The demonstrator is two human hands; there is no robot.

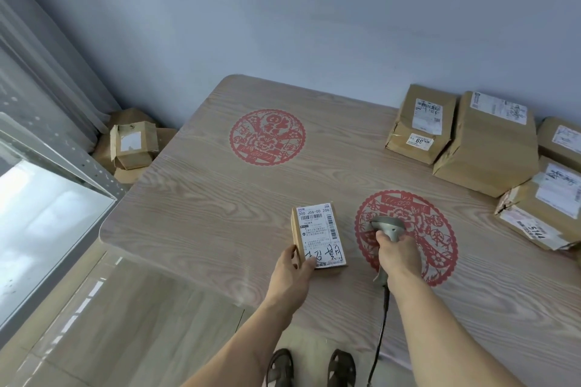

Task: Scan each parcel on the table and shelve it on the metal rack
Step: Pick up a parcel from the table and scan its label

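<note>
One small parcel (318, 237) lies flat, label up, near the table's (201, 198) front edge at about 6 o'clock; left hand (290, 273) grips its near left corner, thumb curled onto the label. Right hand (397, 256), just beside at 3 o'clock of the parcel, is wrapped around the handle of a grey scanner (388, 229) over a red paper-cut decal (405, 237). Several more parcels (485, 143) cluster at 2 o'clock on the table; metal rack (47, 166) stands at 9 o'clock.
</note>
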